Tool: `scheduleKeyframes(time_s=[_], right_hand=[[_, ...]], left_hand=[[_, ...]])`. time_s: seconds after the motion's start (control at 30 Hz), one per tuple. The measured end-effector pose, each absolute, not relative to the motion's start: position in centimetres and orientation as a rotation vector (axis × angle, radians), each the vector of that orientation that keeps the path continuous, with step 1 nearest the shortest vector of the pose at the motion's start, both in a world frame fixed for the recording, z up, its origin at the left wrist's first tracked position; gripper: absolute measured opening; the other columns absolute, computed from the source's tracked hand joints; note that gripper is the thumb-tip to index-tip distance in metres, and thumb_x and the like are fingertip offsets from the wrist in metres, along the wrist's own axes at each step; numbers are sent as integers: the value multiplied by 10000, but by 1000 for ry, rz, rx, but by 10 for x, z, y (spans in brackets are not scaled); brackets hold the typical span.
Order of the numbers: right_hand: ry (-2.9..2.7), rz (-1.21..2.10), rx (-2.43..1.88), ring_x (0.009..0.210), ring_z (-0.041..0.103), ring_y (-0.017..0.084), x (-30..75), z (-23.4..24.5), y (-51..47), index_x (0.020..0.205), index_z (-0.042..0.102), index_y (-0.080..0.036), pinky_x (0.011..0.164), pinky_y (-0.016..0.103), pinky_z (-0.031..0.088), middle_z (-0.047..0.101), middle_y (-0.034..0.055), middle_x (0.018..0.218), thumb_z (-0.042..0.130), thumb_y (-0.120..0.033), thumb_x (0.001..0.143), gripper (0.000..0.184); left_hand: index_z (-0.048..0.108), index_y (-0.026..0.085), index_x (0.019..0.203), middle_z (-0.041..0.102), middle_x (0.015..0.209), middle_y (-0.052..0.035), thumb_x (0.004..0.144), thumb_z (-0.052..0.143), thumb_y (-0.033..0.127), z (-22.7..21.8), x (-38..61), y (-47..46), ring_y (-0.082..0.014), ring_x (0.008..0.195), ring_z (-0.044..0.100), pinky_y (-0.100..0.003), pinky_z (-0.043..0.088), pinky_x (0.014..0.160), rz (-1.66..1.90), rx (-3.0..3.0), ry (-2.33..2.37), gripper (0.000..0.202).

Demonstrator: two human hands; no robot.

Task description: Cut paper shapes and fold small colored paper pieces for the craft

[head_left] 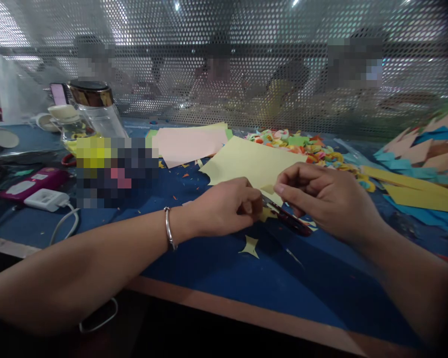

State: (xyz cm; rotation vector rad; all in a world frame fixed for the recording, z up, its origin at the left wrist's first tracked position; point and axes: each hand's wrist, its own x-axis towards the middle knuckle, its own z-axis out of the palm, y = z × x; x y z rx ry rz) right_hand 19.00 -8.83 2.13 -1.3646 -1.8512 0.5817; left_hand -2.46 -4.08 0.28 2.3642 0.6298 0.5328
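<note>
At the left of the frame lies a magenta rectangular device with pale labels, their print too blurred to read. Against it sits a white plastic charger with faint, illegible markings and a white cable. Behind, at upper left, stands a clear bottle with a brown-gold lid; a pixelated patch hides what lies below it. Left of centre, a pale pink paper sheet rests on other sheets. At centre, the left hand has its fingers curled; whether it grips anything cannot be told. Below it lies a pale yellow four-pointed paper scrap. The large pale yellow paper sheet spreads behind both hands, which block its near edge. Between them is a slim tool with a dark red handle. Farther back is a heap of multicoloured paper curls. The right hand has thumb and fingers bent together, its grip unclear. At far right stand peach and turquoise folded paper pieces.
</note>
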Motion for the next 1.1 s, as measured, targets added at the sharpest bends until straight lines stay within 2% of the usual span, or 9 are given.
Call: scheduleKeyframes(time_s=[0.13,0.4,0.57,0.73,0.9,1.1], right_hand=[[-1873,519,-1356,420,513,108,190,20,-88,770,640,-223,399,245,361,591,-18,555,704,-439,884,253],[-1909,392,-1323,510,576,129,189,13,-87,772,670,-227,470,250,435,656,11,640,664,-373,890,188],[-1898,403,-1311,488,556,127,189,13,-88,777,662,-234,459,254,423,639,2,622,658,-351,901,170],[-1910,301,-1271,499,545,117,188,15,-91,782,661,-238,466,254,411,637,-4,638,661,-301,892,127],[-1936,275,-1230,505,549,109,186,14,-92,792,649,-240,474,246,411,625,-17,638,654,-268,902,114],[-1958,322,-1235,478,531,101,183,12,-93,789,639,-233,445,234,401,604,-26,606,634,-256,913,126]], left_hand=[[692,171,926,679,1003,-46,841,636,142,4,-28,-38,-114,773,656,-254,496,714,703,2263,712,106],[652,185,925,697,936,-22,871,594,108,2,-26,-40,-116,780,666,-248,520,723,820,2234,657,110],[633,183,890,711,893,-15,828,606,106,2,-24,-39,-115,760,687,-255,540,727,835,2081,649,103],[616,183,834,712,883,-17,754,616,99,0,-23,-38,-136,816,701,-263,541,736,853,2032,715,116],[586,194,776,667,759,2,746,660,149,2,-24,-38,-127,706,605,-283,452,661,819,2162,812,92],[578,197,776,632,775,-3,749,669,151,4,-25,-36,-133,717,559,-298,428,676,789,2317,787,105]])
